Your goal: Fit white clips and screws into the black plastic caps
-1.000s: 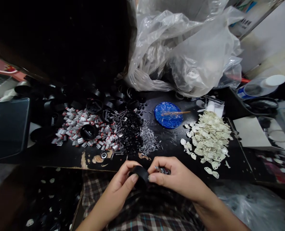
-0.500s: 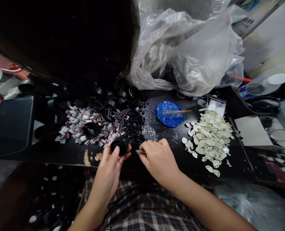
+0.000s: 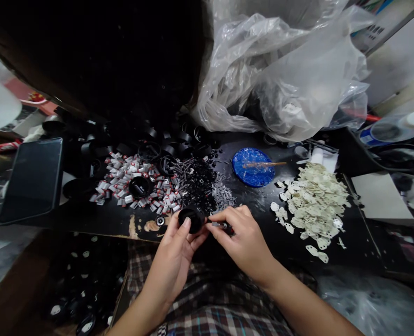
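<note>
Where the two hands meet over the front edge of the table, one black round part is held, matte and cup-like, its dark inside too dim to read. The left hand grasps it, thumb over the rim and fingers beneath. The right hand pinches one small, dark tool with a metallic glint, its tip beside the part's right side; whether they touch, I cannot tell.

Just beyond the held part lie black bits and a few dark springs, with grey slivers to their right, all too many to count. One ringed disc sits near the left hand. Farther left, dozens of grey pieces with red ends surround one black cup. Right of the slivers, one blue disc bears one brown stick; beyond it to the right, pale, holed plates are heaped, three lying loose at the near side. One dark-screened device lies far left.
</note>
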